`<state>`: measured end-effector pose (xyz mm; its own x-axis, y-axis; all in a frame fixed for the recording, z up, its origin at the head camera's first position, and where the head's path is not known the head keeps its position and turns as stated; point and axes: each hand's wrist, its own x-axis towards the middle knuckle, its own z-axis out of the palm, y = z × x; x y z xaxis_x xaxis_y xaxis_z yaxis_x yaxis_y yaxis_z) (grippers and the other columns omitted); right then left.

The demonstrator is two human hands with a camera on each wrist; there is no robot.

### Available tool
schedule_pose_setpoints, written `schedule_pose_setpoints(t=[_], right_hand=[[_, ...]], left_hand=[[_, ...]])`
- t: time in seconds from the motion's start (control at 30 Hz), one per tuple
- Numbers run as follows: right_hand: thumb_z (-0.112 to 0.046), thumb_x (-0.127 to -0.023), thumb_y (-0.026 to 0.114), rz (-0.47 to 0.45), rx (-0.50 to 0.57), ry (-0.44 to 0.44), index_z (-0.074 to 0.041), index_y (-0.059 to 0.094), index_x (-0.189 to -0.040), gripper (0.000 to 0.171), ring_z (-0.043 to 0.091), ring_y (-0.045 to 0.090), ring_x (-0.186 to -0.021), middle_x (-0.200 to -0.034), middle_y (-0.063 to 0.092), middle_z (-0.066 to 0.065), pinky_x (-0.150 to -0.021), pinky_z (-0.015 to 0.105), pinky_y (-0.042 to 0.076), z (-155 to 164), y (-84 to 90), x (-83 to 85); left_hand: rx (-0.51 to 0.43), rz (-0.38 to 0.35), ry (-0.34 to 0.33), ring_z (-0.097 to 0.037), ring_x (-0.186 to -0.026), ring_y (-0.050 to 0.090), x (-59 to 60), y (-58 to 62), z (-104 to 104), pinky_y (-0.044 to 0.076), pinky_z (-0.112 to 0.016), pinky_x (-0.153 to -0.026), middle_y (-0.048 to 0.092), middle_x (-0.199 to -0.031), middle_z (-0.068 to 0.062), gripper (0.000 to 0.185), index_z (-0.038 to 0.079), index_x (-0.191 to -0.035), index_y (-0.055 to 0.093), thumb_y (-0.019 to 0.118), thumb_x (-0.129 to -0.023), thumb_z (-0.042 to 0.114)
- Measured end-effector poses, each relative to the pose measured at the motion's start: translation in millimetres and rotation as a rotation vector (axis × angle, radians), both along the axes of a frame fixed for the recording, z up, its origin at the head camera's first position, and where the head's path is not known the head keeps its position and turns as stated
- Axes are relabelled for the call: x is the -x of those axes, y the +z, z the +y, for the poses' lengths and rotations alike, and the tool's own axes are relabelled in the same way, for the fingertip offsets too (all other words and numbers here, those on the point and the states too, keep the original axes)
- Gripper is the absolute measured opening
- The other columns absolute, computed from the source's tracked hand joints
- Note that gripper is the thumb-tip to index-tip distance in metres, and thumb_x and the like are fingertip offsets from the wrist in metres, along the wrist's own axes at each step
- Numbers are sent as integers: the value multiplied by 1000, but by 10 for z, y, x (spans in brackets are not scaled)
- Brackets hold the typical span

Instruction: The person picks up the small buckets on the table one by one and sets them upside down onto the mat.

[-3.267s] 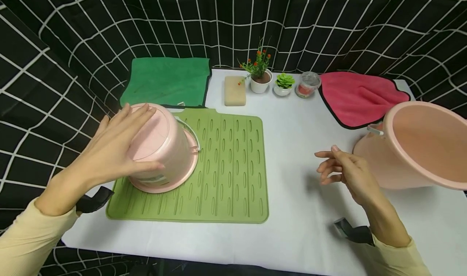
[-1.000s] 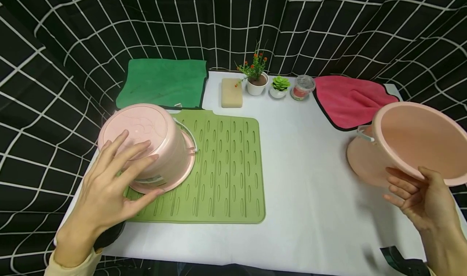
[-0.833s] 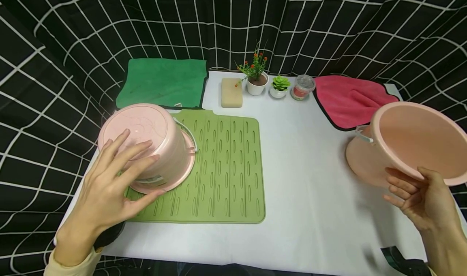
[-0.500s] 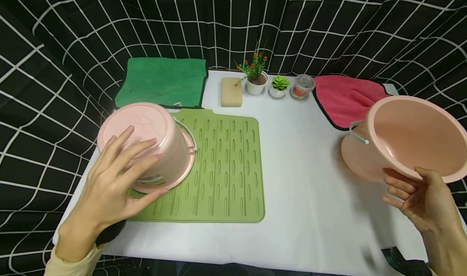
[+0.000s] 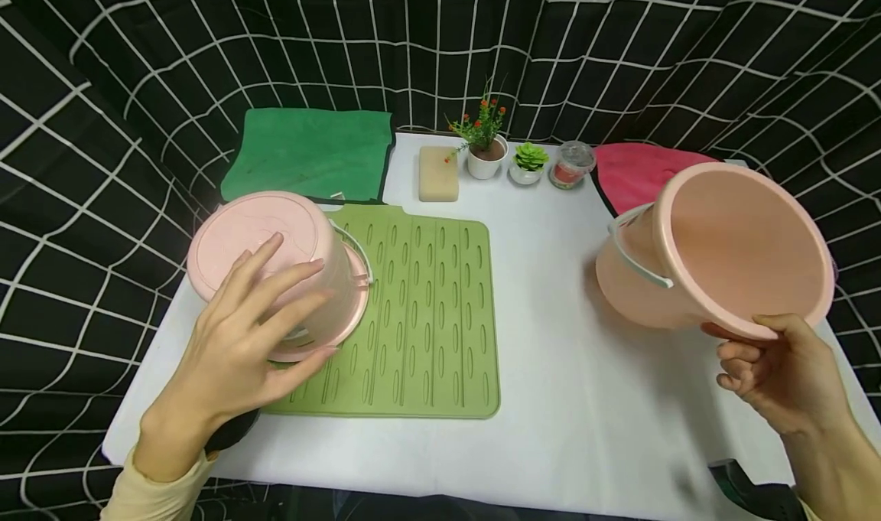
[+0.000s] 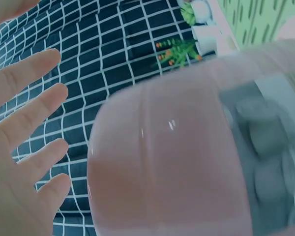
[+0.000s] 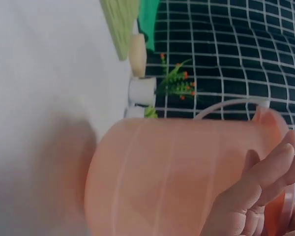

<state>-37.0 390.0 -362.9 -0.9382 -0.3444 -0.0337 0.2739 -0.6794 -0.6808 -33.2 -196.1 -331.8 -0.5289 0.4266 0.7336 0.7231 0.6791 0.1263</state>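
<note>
The person's left hand (image 5: 237, 353) is reaching forward with its fingers (image 5: 264, 257) spread and straight, palm down, the wrist sitting low in a pale yellow sleeve (image 5: 154, 486). The right hand (image 5: 778, 372) is lifting at the right edge, thumb on top, fingers (image 5: 733, 353) curling underneath in a grip.

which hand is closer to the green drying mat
Left. The left hand lies over the green drying mat at its near-left corner, against the upturned pink bucket. The right hand is far off, gripping the other bucket.
</note>
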Motion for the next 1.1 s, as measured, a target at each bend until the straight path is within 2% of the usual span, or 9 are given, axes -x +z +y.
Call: schedule_pose_setpoints(t=[0.07, 0.17, 0.23, 0.3, 0.43, 0.53, 0.73, 0.93, 1.1], right_hand=[[-20, -110, -6, -2, 5, 46, 10, 55, -124, 69, 32, 71, -63, -108, 74, 34, -63, 42, 63, -17, -12, 27], [-21, -108, -12, 1, 26, 128, 16, 59, -125, 82, 29, 50, -54, -103, 76, 32, -60, 40, 57, -66, -22, 69], [-22, -106, -17, 9, 58, 190, 20, 60, -125, 90, 28, 38, -54, -101, 76, 31, -54, 39, 43, -108, -29, 102], [-23, -104, -20, 24, 67, 235, 22, 60, -125, 94, 27, 33, -54, -99, 77, 30, -54, 39, 29, -145, -36, 138], [-23, -104, -19, 42, 86, 293, 24, 59, -125, 94, 24, 26, -51, -97, 77, 29, -53, 36, 13, -250, -18, 180], [-21, -105, -15, 60, 143, 349, 26, 56, -125, 88, 19, 21, -46, -98, 76, 31, -48, 32, 9, -384, 29, 193], [-17, -107, -6, 102, 200, 422, 29, 54, -125, 77, 13, 16, -41, -100, 76, 30, -42, 26, 8, -586, 85, 219], [-12, -105, -2, 123, 178, 455, 28, 56, -125, 73, 12, 17, -41, -101, 78, 27, -41, 24, 8, -736, 120, 237], [-10, -105, 2, 115, 182, 479, 26, 57, -124, 69, 13, 17, -42, -102, 78, 26, -42, 24, 8, -841, 150, 239]], left_hand=[[5, 2, -13, -54, -133, 53, 11, 3, 45, 41, -75, -104, 72, -123, -17, 53, 7, -108, 76, 56, -100, 55], [17, 1, -27, -54, -133, 53, 25, 2, 107, 41, -73, -105, 72, -125, -18, 54, 8, -110, 76, 55, -100, 56], [20, 6, -35, -54, -133, 53, 31, -3, 143, 42, -73, -105, 72, -125, -17, 53, 9, -112, 76, 55, -100, 56], [19, 8, -45, -54, -133, 53, 36, -9, 177, 43, -72, -105, 72, -126, -17, 54, 9, -113, 76, 55, -101, 57], [2, 26, -83, -53, -130, 55, 58, -25, 253, 40, -56, -120, 72, -124, -18, 52, 8, -114, 76, 58, -100, 54], [-6, 43, -111, -51, -128, 57, 72, -44, 314, 36, -45, -125, 72, -122, -19, 49, 6, -112, 75, 60, -100, 51], [-17, 43, -134, -48, -126, 59, 67, -66, 478, 49, -57, -110, 71, -125, -18, 45, 8, -109, 74, 59, -101, 50], [-60, 1, -154, -48, -130, 57, 59, -57, 570, 45, -54, -116, 71, -127, -17, 47, 8, -113, 75, 58, -102, 51], [-66, -69, -172, -46, -137, 53, 88, -88, 630, 43, -56, -118, 70, -130, -16, 47, 9, -116, 73, 62, -99, 51]])
